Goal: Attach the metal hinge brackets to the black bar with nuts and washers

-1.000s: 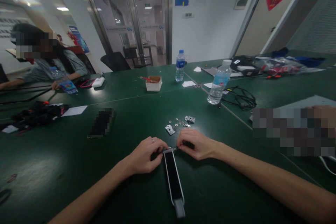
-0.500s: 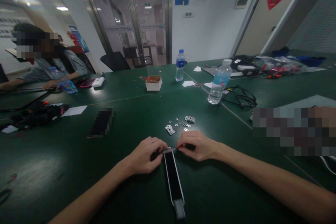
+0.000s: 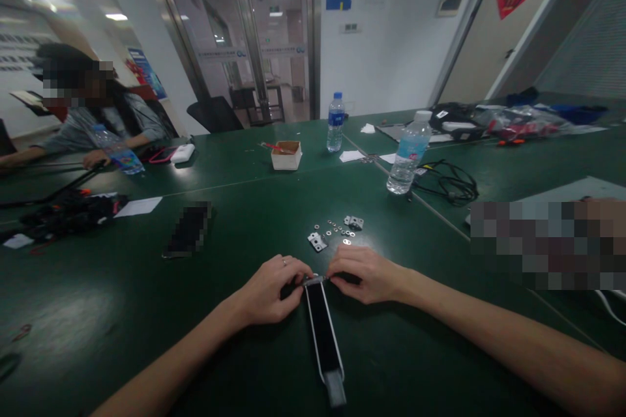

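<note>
A long black bar with a silver rim [image 3: 323,332] lies on the green table [image 3: 122,313], pointing toward me. My left hand [image 3: 271,287] pinches its far end from the left, fingers closed. From the right, my right hand [image 3: 364,272] is closed on the same end, fingertips on a small metal piece [image 3: 314,279] there. Just beyond my hands lie two small metal brackets [image 3: 317,241] [image 3: 353,222] and several loose washers [image 3: 338,230].
A dark phone [image 3: 188,229] lies to the left. Two water bottles [image 3: 408,153] [image 3: 335,122], a small cardboard box [image 3: 286,155] and black cables [image 3: 447,184] stand farther back. Another person [image 3: 92,117] sits at the far left; black gear [image 3: 68,212] lies near them.
My right hand has shifted slightly left and toward me at the bar's end. The person at the far left has moved their head and hand a little.
</note>
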Available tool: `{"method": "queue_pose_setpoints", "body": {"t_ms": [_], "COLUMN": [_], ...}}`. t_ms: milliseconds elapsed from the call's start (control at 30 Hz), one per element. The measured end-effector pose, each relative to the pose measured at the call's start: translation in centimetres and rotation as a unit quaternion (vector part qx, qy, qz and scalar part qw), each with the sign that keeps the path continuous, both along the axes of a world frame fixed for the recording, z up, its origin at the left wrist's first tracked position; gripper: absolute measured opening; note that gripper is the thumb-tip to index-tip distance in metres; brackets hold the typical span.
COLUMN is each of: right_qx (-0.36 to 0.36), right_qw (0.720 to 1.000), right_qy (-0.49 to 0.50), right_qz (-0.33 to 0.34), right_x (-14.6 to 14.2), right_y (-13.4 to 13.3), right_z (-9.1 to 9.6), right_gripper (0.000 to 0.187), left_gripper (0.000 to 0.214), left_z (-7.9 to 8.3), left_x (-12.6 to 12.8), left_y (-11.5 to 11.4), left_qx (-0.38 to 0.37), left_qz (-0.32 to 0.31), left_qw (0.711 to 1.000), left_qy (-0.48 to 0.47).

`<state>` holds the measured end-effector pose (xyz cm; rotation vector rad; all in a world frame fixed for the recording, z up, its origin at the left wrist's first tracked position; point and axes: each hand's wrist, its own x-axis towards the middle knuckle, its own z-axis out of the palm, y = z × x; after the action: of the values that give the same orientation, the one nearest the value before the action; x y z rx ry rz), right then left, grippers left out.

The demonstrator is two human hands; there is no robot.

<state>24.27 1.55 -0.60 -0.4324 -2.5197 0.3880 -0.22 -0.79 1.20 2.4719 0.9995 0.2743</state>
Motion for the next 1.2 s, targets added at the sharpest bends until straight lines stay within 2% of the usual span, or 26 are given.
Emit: {"method": "queue_pose_setpoints", "body": {"t_ms": [167, 333, 567, 733, 1200], "right_qx": [0.011, 0.010, 0.016, 0.025, 0.010], "right_qw": [1.000, 1.000, 0.999, 0.998, 0.999], "right_qy": [0.014, -0.018, -0.031, -0.039, -0.030], "right_qz": [0.007, 0.005, -0.030, -0.029, -0.042], "right_x": [-0.11, -0.06, -0.18, -0.32, -0.43], "right_y": [-0.01, 0.07, 0.29, 0.29, 0.25], "right_z": [-0.06, -0.24, -0.52, -0.40, -0.34], "right_gripper": [0.013, 0.012, 0.014, 0.015, 0.015], "left_gripper": [0.022, 0.022, 0.021, 0.022, 0.025], "left_z": [-0.05, -0.17, -0.27, -0.07, -0.40], "left_x": [-0.04, -0.04, -0.03, 0.05, -0.06], "left_y": [-0.01, -0.03, -0.01, -0.02, 0.08], "left_qx": [-0.001, -0.004, 0.003, 0.004, 0.016], "left_qz": [-0.001, 0.007, 0.003, 0.003, -0.002], "left_qw": [1.000, 1.000, 1.000, 1.000, 1.000], "left_qy": [-0.006, -0.003, -0.010, -0.009, -0.016]}}
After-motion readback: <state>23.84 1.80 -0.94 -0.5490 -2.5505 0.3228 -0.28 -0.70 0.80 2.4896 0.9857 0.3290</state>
